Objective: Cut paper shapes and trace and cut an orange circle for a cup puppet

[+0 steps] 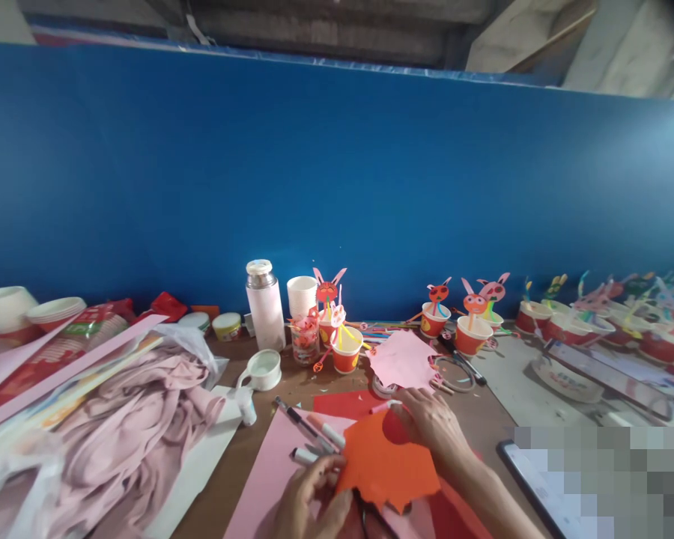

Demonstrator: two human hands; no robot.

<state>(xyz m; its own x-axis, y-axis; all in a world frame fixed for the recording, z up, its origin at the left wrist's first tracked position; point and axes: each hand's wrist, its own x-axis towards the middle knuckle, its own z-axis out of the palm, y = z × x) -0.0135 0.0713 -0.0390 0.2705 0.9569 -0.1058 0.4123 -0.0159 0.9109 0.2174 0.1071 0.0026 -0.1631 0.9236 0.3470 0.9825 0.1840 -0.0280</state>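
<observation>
My left hand (308,500) pinches the left edge of an orange paper cut-out (386,466) near the table's front edge. My right hand (435,427) rests on the cut-out's far right side, fingers curled; a pink marker (383,406) pokes out by its fingertips. Black scissors (371,516) lie partly under the cut-out. Under it lie a pink paper sheet (269,479) and a red sheet (345,404). Several pens (308,430) lie just left of the cut-out.
A pink cloth (140,419) is heaped at the left. A white flask (263,303), white mug (263,370), white cup (302,294) and red paper cups with rabbit figures (345,348) stand along the blue wall (337,180). A pink cut-out (401,359) lies beyond my hands.
</observation>
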